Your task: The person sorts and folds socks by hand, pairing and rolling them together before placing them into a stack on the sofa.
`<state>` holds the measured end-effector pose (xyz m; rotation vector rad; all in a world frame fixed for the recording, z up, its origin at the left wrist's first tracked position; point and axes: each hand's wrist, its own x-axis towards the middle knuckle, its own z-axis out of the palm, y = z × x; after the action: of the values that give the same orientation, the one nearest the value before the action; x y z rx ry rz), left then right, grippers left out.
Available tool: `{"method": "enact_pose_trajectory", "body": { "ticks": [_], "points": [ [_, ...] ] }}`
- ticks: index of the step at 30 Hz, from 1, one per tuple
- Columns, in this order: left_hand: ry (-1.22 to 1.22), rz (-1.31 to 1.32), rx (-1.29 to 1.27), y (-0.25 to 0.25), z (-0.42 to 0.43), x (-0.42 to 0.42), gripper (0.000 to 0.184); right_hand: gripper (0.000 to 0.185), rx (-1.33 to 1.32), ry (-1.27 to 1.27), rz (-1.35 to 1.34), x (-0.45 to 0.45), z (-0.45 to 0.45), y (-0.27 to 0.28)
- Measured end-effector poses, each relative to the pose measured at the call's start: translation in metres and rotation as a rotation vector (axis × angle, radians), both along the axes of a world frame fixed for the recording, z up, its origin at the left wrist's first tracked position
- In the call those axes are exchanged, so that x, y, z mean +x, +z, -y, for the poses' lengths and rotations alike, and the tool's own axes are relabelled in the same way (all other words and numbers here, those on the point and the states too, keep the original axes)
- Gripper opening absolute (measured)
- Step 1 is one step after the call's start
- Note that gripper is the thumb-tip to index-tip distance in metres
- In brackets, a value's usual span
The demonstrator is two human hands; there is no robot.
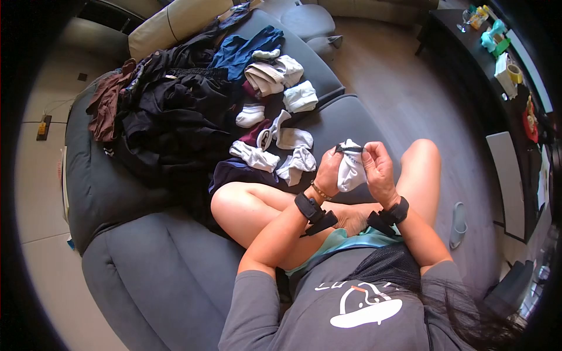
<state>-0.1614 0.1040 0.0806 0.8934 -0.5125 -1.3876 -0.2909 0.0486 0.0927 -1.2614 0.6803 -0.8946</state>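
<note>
A white sock [351,174] with a dark band at its top hangs between my two hands, above my crossed legs. My left hand [329,172] is closed on one side of the band. On the other side, my right hand [380,172] pinches the band between thumb and fingers. Nearby on the grey sofa lie several light socks, among them a crumpled one [297,165], a flat one [294,139] and a white one [254,156]. Farther up are a folded white bundle [300,96] and a small white bundle [250,116].
Dark clothes [175,111] are heaped on the sofa [158,263], with a brown garment [109,102] and a blue one [246,51] beside them. A slipper [459,225] lies on the floor at the right. A dark table [448,26] with small items stands beyond.
</note>
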Motion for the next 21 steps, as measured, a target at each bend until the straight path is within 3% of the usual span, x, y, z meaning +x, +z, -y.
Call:
{"method": "enact_pose_trajectory", "body": {
  "ticks": [3, 7, 8, 11, 13, 15, 16, 21],
  "points": [
    [-0.035, 0.226, 0.02, 0.017, -0.004, 0.002, 0.029, 0.009, 0.088, 0.021, 0.039, -0.003, 0.002, 0.002],
    [-0.209, 0.216, 0.073, 0.015, -0.01, 0.003, 0.03, 0.011, 0.25, 0.172, -0.029, -0.011, 0.009, 0.0],
    [-0.202, 0.344, -0.036, 0.016, -0.011, 0.001, 0.035, 0.012, 0.287, 0.234, -0.06, -0.012, 0.012, -0.003],
    [-0.117, 0.18, 0.085, 0.0, -0.01, -0.007, 0.043, 0.013, 0.356, 0.371, -0.177, -0.014, 0.016, -0.015],
    [-0.116, 0.168, 0.128, -0.003, -0.007, -0.004, 0.048, 0.018, 0.234, 0.373, -0.211, -0.013, 0.018, -0.024],
    [0.051, 0.076, 0.119, 0.0, -0.001, -0.006, 0.044, 0.029, 0.259, 0.097, -0.195, -0.012, 0.02, -0.023],
    [0.085, 0.066, 0.061, -0.001, 0.002, -0.007, 0.04, 0.038, 0.42, 0.216, -0.119, -0.017, 0.027, -0.016],
    [-0.012, 0.149, 0.015, -0.009, -0.001, -0.005, 0.033, 0.042, 0.303, 0.272, -0.174, -0.013, 0.016, 0.008]
  ]
}}
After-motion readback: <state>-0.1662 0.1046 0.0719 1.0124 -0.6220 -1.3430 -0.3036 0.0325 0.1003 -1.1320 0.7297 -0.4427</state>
